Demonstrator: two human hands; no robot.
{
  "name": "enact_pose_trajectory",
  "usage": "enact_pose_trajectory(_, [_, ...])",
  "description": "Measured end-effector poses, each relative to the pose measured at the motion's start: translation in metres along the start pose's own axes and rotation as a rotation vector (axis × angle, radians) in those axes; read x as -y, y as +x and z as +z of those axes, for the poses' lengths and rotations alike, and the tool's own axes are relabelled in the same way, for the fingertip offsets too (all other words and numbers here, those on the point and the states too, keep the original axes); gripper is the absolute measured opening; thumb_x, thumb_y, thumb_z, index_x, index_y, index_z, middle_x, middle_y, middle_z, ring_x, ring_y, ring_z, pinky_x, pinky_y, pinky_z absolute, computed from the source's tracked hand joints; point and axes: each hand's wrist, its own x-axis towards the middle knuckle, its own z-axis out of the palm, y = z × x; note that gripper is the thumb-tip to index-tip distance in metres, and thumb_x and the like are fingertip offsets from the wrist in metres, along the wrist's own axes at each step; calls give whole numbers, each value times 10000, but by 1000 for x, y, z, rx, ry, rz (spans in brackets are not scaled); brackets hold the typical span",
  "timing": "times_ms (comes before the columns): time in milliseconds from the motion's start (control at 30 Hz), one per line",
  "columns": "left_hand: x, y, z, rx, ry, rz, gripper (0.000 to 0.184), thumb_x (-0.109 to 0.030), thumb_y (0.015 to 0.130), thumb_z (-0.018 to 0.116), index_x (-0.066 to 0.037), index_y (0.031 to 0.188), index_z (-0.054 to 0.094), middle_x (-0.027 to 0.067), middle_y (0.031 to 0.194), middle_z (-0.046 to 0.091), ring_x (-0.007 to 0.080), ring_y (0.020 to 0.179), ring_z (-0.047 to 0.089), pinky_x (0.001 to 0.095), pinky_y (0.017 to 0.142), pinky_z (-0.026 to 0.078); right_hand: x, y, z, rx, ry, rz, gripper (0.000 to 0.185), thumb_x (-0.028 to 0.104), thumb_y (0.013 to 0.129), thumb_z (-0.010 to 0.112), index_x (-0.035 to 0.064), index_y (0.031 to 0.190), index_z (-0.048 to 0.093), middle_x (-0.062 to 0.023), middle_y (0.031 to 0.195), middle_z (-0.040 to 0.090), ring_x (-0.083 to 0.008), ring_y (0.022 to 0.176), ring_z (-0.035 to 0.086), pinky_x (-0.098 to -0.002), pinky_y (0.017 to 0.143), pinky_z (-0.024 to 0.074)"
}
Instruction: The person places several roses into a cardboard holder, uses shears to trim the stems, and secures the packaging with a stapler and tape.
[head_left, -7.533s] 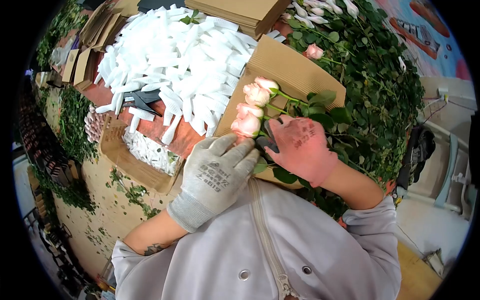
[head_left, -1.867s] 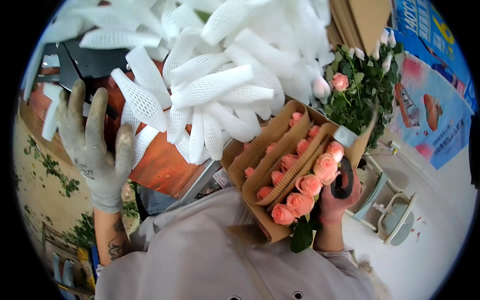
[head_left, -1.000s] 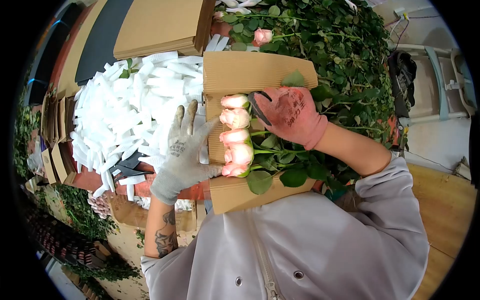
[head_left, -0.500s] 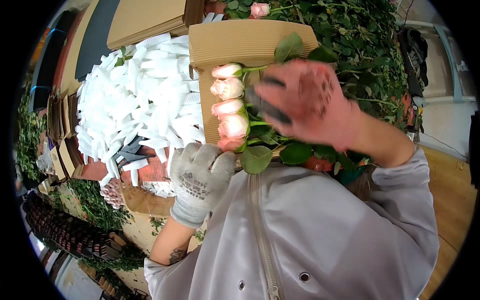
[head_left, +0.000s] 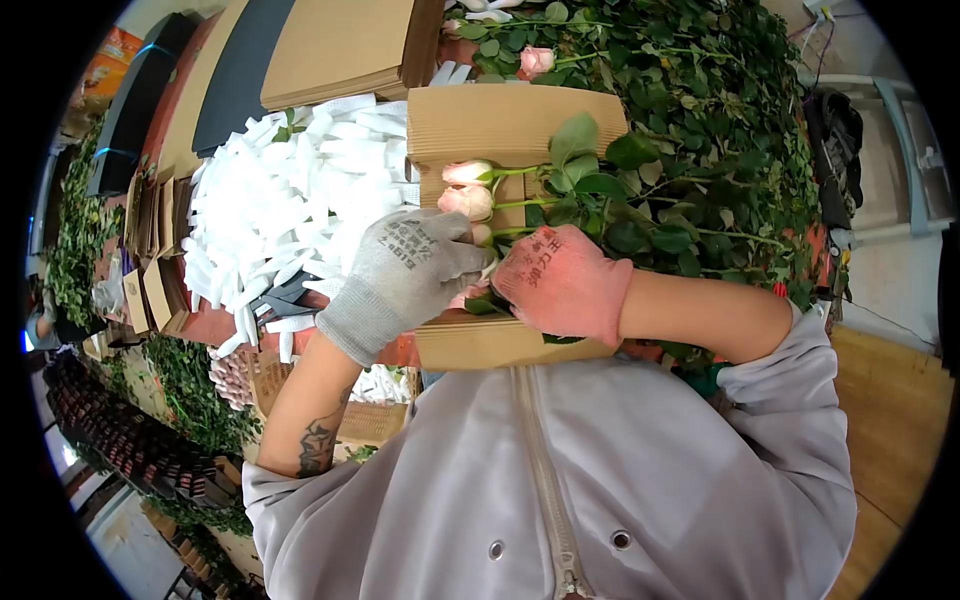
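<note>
Pale pink roses (head_left: 466, 202) lie side by side on a ribbed cardboard sheet (head_left: 515, 125), heads to the left and leafy stems to the right. My left hand (head_left: 405, 275), in a grey glove, covers the lower heads, its fingers bent around a rose (head_left: 468, 296) whose petals show below them. Close beside it, my right hand (head_left: 562, 283) in a pink-red glove is closed over the stems just behind the heads. Whatever its fingers grip is hidden beneath the glove.
A heap of white mesh sleeves (head_left: 300, 200) lies left of the cardboard, with black-handled clippers (head_left: 285, 298) at its lower edge. Stacked cardboard (head_left: 340, 50) stands behind. Leafy rose stems (head_left: 710, 110) fill the right side, with another pink rose (head_left: 537, 61) at the top.
My right hand has come down and left from above the stems, closing beside the left hand. My left hand has moved up and right onto the rose heads. The camera view has shifted slightly.
</note>
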Motion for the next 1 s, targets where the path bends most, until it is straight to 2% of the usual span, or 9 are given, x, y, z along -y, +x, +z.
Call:
enact_pose_trajectory(100, [0, 3, 1, 17, 7, 18, 167, -267, 735, 600, -195, 865, 676, 12, 826, 566, 227, 772, 589, 363, 685, 466, -2, 5, -13, 226, 14, 10, 104, 158, 778, 496, 78, 813, 552, -75, 742, 572, -231, 684, 583, -346, 588, 444])
enact_pose_trajectory(200, [0, 1, 3, 31, 68, 2, 171, -255, 725, 600, -203, 868, 678, 9, 835, 568, 222, 778, 590, 362, 695, 465, -5, 2, -6, 176, -3, -6, 234, 294, 748, 524, 77, 744, 438, -66, 692, 468, -224, 682, 508, -354, 622, 393])
enact_pose_trajectory(333, [-3, -1, 5, 4, 108, -1, 162, -237, 728, 599, -209, 867, 678, 9, 835, 566, 218, 786, 591, 356, 705, 463, -10, 1, 1, 194, -28, -26, 243, 313, 755, 530, 82, 770, 455, -60, 702, 481, -218, 716, 525, -353, 644, 404])
enact_pose_trajectory(533, [-21, -24, -22, -166, -7, -77, 175, -141, 715, 635, -90, 878, 675, 52, 851, 609, 262, 786, 586, 379, 687, 458, -8, -20, -24, 118, 47, 1, 242, 337, 759, 564, 109, 834, 530, -39, 781, 551, -217, 767, 561, -350, 688, 426])
enact_pose_trajectory(600, [-25, -46, -36, -321, -152, -170, 201, -122, 726, 622, -53, 911, 659, 83, 941, 628, 266, 868, 593, 372, 738, 454, -10, -29, -52, -131, 178, 188, 225, 324, 754, 588, 140, 884, 572, -36, 818, 576, -218, 790, 569, -349, 702, 433])
enact_pose_trajectory(667, [-41, -54, -38, -222, -168, -276, 272, -159, 737, 632, -37, 980, 643, 114, 1052, 617, 262, 967, 582, 368, 805, 445, -22, -23, -52, -163, 79, 235, 219, 305, 756, 592, 148, 909, 583, -40, 829, 582, -217, 798, 572, -344, 702, 437])
enact_pose_trajectory(800, [-78, -27, -4, -127, 11, -218, 474, -342, 775, 607, -44, 1141, 566, 129, 1226, 532, 284, 1154, 486, 407, 946, 387, -32, 5, -39, -169, -172, 316, 178, 271, 759, 593, 138, 878, 579, -48, 817, 582, -215, 808, 578, -335, 688, 444])
enact_pose_trajectory(933, [-76, -26, 27, -189, 53, -269, 522, -370, 771, 605, -27, 1160, 544, 157, 1281, 478, 295, 1192, 452, 419, 977, 361, -39, 20, -18, 13, -186, 317, 185, 298, 757, 591, 134, 817, 533, -23, 825, 566, -210, 772, 585, -359, 642, 438])
enact_pose_trajectory(1000, [-80, -29, 28, -214, 34, -297, 523, -363, 767, 611, -22, 1158, 543, 164, 1282, 473, 295, 1195, 450, 420, 983, 356, -40, 10, -7, -170, -227, 170, 207, 284, 747, 586, 120, 859, 530, -24, 753, 534, -211, 717, 574, -358, 608, 405])
